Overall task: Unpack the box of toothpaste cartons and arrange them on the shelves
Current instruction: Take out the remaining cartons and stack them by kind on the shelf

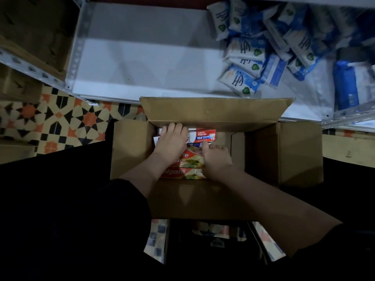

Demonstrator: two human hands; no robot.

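Note:
An open brown cardboard box (284, 155) stands on the floor in front of me, its flaps folded outward. Inside lie several red toothpaste cartons (190, 173) stacked flat on the left side. My left hand (172, 140) rests palm-down on the top cartons, fingers curled over their far edge. My right hand (217, 159) grips the right ends of the same cartons. A red and blue carton (205, 135) reading "cavity fighter" shows between both hands. The white metal shelf (142, 63) lies just beyond the box.
Blue and white wipe packets (249, 63) are piled on the shelf's right part. A grey perforated upright (81, 47) borders the shelf on the left. Patterned tile floor (60, 118) lies to the left. The box's right half shows only bare cardboard.

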